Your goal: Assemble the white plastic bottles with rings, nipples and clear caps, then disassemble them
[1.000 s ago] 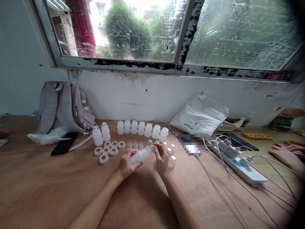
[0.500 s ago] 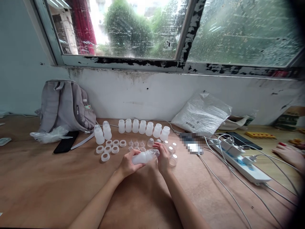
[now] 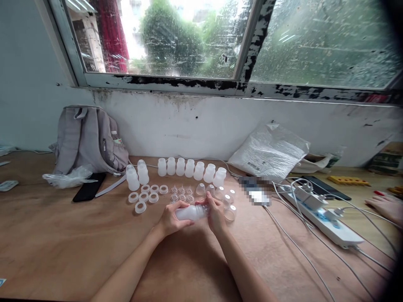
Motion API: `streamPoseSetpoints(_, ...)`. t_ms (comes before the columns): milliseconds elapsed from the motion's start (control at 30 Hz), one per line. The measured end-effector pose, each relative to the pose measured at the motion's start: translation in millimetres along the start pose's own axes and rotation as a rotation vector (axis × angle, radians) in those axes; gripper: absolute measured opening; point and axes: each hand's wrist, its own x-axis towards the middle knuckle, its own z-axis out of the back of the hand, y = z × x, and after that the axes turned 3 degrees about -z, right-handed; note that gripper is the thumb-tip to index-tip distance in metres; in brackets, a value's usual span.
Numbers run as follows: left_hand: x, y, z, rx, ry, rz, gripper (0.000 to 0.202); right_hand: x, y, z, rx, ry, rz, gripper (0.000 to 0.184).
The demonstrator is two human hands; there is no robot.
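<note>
A frosted white baby bottle (image 3: 189, 213) lies sideways in the air over the near middle of the table. My left hand (image 3: 170, 219) is wrapped round its body. At the bottle's clear top end, my right hand (image 3: 217, 214) has its fingers closed, partly hiding that end. Just beyond are small clear nipples (image 3: 181, 191) in rows. Several transparent dome caps (image 3: 200, 189) stand beside and behind my right hand. White collar rings (image 3: 140, 206) lie to the left. Open bottles (image 3: 180, 167) form a row at the back, with two capped bottles (image 3: 132, 178) left of them.
A grey backpack (image 3: 85, 138), a plastic bag (image 3: 67, 178) and a black phone (image 3: 89, 187) sit at left. At right are a silvery packet (image 3: 267, 151), a power strip (image 3: 340, 235) with trailing cables, and another person's hand (image 3: 382, 205).
My right hand's fingers have shifted and closed more tightly around the bottle's clear end. The bottle is now closer to level. The view has moved slightly.
</note>
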Motion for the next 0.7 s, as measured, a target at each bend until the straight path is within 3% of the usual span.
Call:
streamPoseSetpoints(133, 0.9, -0.5, 4.7, -0.01, 0.003, -0.005, 0.04, -2.1, 6.1, 0.2, -0.008, 0.05, -0.036, 0.035)
streamPoseSetpoints(333, 7.0, -2.7, 33.6, 0.061, 0.119, -0.054, 0.041, -3.8, 23.4, 2.2, -0.031, 0.372, -0.357, 0.051)
streamPoseSetpoints(500, 9.3, -3.4, 41.3, 0.011, 0.158, -0.076, 0.038, -7.4, 14.3, -0.1, 0.026, 0.397, -0.5, 0.044)
streamPoseSetpoints(567, 8.7, -2.7, 39.0, -0.078, 0.106, -0.041, 0.033, -10.0, 8.9, -2.9, 0.053, 0.387, -0.523, 0.04)
streamPoseSetpoints(700, 7.0, -0.8, 31.4, -0.342, -0.121, 0.089, 0.039, -15.3, 1.8, -10.5, 0.079, 0.365, -0.518, 0.035)
